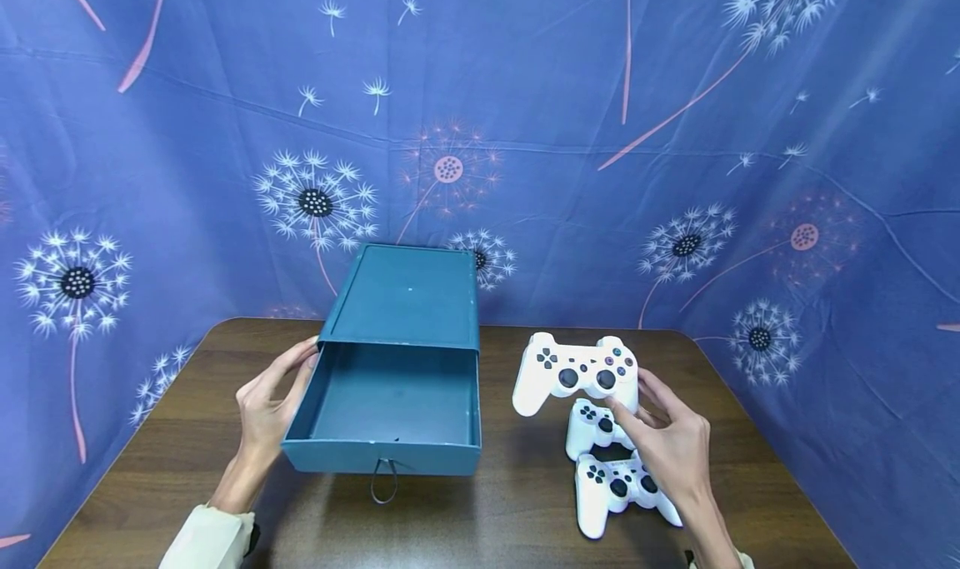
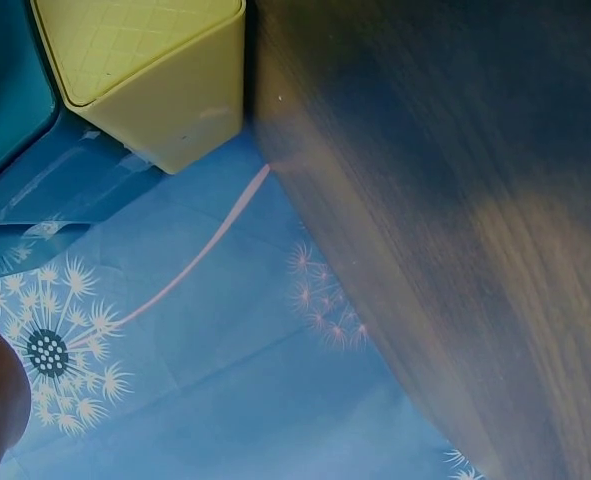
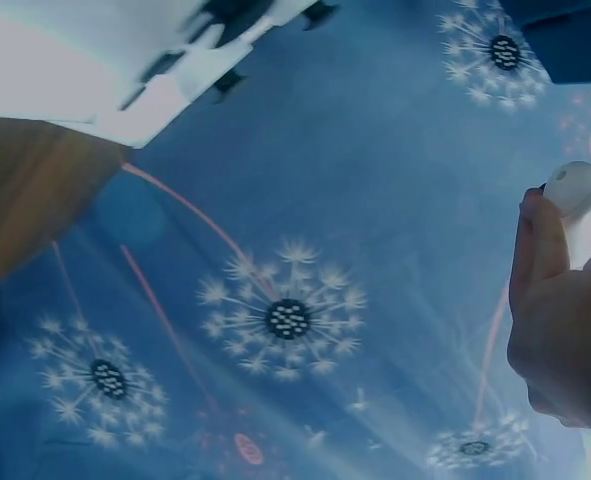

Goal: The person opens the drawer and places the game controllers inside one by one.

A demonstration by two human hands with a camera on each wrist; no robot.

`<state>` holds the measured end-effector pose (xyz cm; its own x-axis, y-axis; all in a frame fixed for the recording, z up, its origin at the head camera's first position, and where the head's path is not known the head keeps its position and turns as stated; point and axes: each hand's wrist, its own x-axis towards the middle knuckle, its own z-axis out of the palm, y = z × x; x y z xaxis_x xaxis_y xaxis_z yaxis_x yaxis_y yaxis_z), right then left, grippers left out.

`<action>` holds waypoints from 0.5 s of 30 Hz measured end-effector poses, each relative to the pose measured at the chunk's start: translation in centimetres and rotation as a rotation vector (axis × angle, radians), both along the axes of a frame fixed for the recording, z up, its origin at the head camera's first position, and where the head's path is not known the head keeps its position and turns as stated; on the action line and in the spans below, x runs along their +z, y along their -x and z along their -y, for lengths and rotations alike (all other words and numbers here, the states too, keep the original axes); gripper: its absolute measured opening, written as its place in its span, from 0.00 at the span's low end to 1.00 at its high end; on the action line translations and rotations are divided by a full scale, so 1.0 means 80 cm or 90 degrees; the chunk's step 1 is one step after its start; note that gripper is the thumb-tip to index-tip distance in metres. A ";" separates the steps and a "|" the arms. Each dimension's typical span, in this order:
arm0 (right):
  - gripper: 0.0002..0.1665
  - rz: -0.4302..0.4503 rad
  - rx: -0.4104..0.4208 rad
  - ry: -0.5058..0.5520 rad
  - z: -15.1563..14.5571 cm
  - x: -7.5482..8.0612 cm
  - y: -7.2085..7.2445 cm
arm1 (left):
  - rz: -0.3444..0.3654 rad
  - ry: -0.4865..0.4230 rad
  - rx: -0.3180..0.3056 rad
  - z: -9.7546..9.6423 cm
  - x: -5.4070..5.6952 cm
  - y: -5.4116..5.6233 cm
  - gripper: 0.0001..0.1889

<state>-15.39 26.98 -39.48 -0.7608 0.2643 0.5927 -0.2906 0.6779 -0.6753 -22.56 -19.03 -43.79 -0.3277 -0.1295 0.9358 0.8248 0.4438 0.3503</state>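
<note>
A teal box (image 1: 407,294) stands left of centre, its drawer (image 1: 382,459) pulled out toward me with nothing in it and a dark loop at its front. My left hand (image 1: 264,411) touches the left side of the box near the drawer, fingers mostly straight. To the right, my right hand (image 1: 675,444) pinches the right grip of a white game controller (image 1: 577,365), held up off the table with its buttons facing me. Beneath it lie two more white controllers, the farther one (image 1: 581,427) partly covered by the nearer one (image 1: 596,502) and my hand.
A yellow container (image 2: 175,110) shows against the teal box in the left wrist view; the head view hides it. The brown wooden table (image 1: 517,502) ends at a blue dandelion-print cloth (image 1: 555,244), hanging behind and along both sides.
</note>
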 end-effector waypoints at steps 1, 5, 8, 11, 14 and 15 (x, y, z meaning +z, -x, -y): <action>0.31 -0.004 0.001 0.000 0.002 0.002 -0.002 | 0.000 0.001 -0.001 0.000 0.000 0.000 0.12; 0.32 -0.027 0.014 0.002 0.011 0.011 -0.008 | -0.003 0.002 -0.003 0.001 0.000 0.000 0.11; 0.32 -0.042 0.029 0.010 0.018 0.017 -0.013 | -0.004 0.004 -0.002 0.001 -0.001 0.000 0.12; 0.32 -0.051 0.048 0.028 0.025 0.023 -0.016 | -0.002 0.006 0.000 0.001 -0.001 0.000 0.12; 0.32 -0.059 0.062 0.044 0.032 0.027 -0.020 | 0.001 0.006 -0.001 0.002 -0.002 0.000 0.12; 0.32 -0.061 0.067 0.048 0.035 0.029 -0.021 | 0.001 0.006 -0.001 0.002 -0.002 0.000 0.12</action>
